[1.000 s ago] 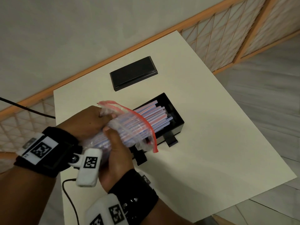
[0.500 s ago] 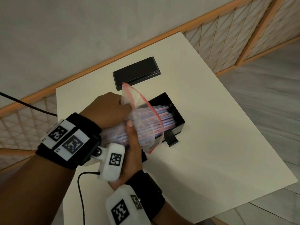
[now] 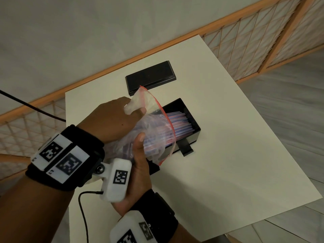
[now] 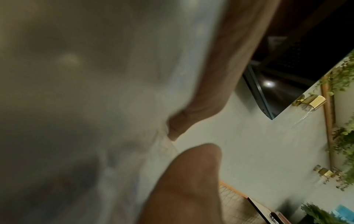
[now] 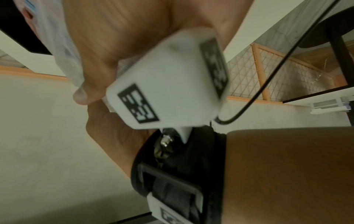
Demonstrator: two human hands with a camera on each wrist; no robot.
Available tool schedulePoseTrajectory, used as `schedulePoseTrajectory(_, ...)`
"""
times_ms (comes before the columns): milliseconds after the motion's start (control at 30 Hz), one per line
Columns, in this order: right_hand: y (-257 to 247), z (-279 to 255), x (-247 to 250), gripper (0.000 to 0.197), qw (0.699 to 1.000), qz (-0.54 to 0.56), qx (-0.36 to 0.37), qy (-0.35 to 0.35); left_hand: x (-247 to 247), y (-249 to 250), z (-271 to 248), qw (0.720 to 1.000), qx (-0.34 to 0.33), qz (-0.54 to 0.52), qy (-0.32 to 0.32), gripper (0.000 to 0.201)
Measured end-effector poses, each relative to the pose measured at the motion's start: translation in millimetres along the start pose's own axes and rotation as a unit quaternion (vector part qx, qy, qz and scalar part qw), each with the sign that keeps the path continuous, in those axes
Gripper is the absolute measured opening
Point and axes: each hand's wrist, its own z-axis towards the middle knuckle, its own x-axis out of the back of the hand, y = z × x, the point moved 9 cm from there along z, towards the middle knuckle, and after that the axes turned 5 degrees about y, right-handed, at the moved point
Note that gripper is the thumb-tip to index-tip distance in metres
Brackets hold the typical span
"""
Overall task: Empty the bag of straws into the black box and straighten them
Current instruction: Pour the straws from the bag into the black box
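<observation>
Both hands (image 3: 138,165) grip bag (image 3: 154,130) (tilted) — boxward.

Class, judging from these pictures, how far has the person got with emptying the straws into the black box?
Done: many straws already lie in the black box. In hand: the left hand and right hand both grip the bag, whose mouth opens over the box, some straws seemingly inside. Left: freeing the bag and straightening the straws.

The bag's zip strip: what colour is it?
Red, on the clear bag; clearest in the head view.

White table (image 3: 228,155) against grey wall (image 3: 87,41), orange lattice screen (image 3: 254,50), pale tiled floor (image 3: 289,102).
</observation>
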Motion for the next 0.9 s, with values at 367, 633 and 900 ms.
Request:
schedulePoseTrajectory(367,21,-10,-17,0.057,0.998,-0.015,-0.028,-0.045,15,-15,-24,0.999,0.039,-0.033,0.003,0.081)
schedulePoseTrajectory(633,45,-19,-26,0.072,0.992,-0.074,-0.081,-0.059,24,-37,-43,0.999,0.041,-0.015,0.003,0.078)
schedulePoseTrajectory(900,79,-17,-42,0.092,0.985,-0.051,-0.115,-0.119,43,-68,-59,0.999,0.043,-0.019,0.025,0.082)
